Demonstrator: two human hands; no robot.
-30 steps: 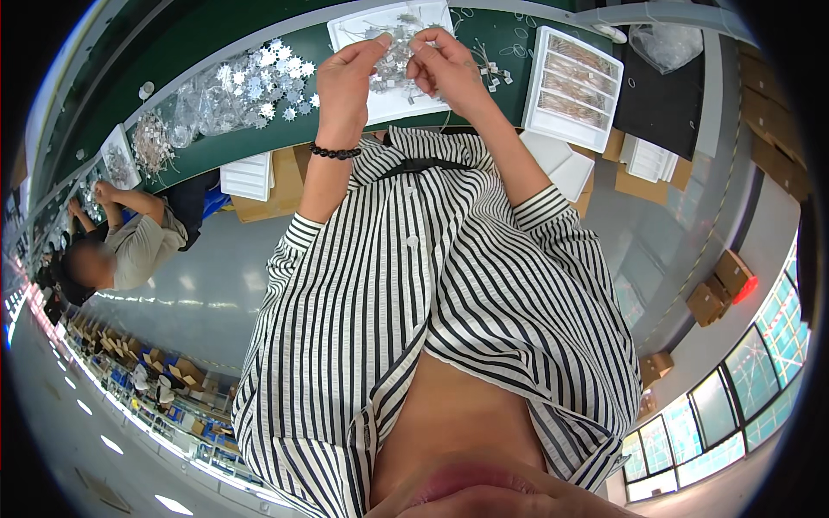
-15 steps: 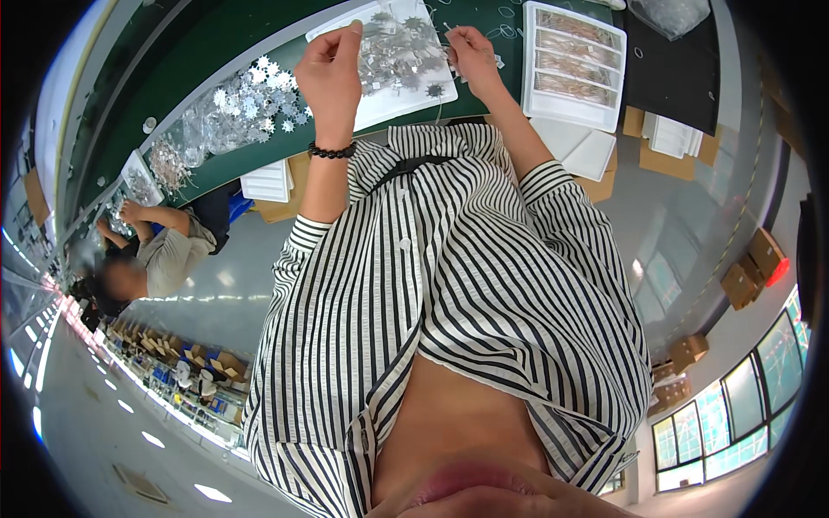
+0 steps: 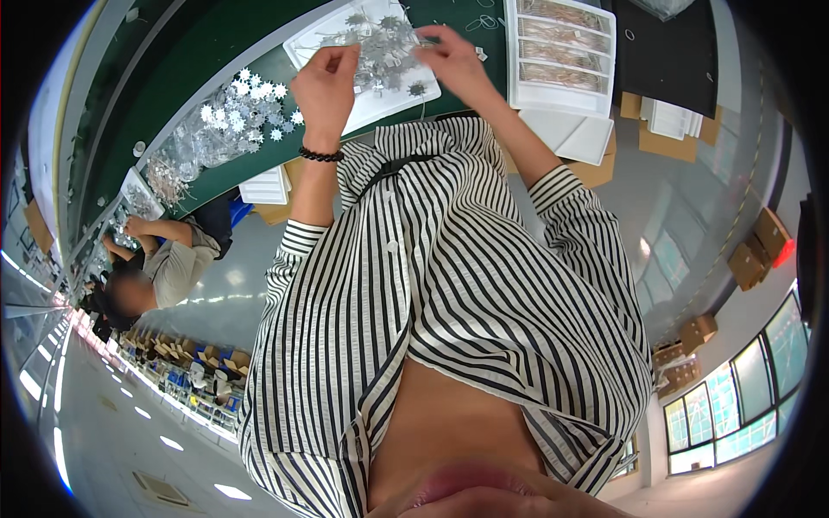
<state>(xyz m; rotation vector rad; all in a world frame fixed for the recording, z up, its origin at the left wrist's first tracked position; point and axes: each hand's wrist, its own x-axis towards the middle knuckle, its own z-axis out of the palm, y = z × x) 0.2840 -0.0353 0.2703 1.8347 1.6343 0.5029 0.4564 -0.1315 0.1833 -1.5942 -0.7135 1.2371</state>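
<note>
My left hand [image 3: 326, 91], a dark beaded bracelet on its wrist, is raised at the near left side of a white tray [image 3: 367, 114]. Its thumb and fingertips are pinched together; what they hold, if anything, is too small to make out. Over the tray's right side is my right hand [image 3: 458, 69], its index finger stretched leftward and apart from the thumb. Nothing shows clearly between them. Beneath and between the hands lies a heap of wired parts [image 3: 380, 56] on the tray, with dark star-shaped pieces [image 3: 418, 88] among them.
Silvery star-shaped pieces [image 3: 246, 104] and clear plastic bags lie left on the green table [image 3: 207, 181]. A compartmented white tray [image 3: 563, 104] of thin coppery wires stands right, beside a black surface [image 3: 669, 60]. Cartons [image 3: 665, 142] are below. Another person [image 3: 177, 263] works far left.
My right hand has moved left over the tray, and its fingers have gone from a pinch to spread. My left hand stays pinched. The whole view has shifted slightly.
</note>
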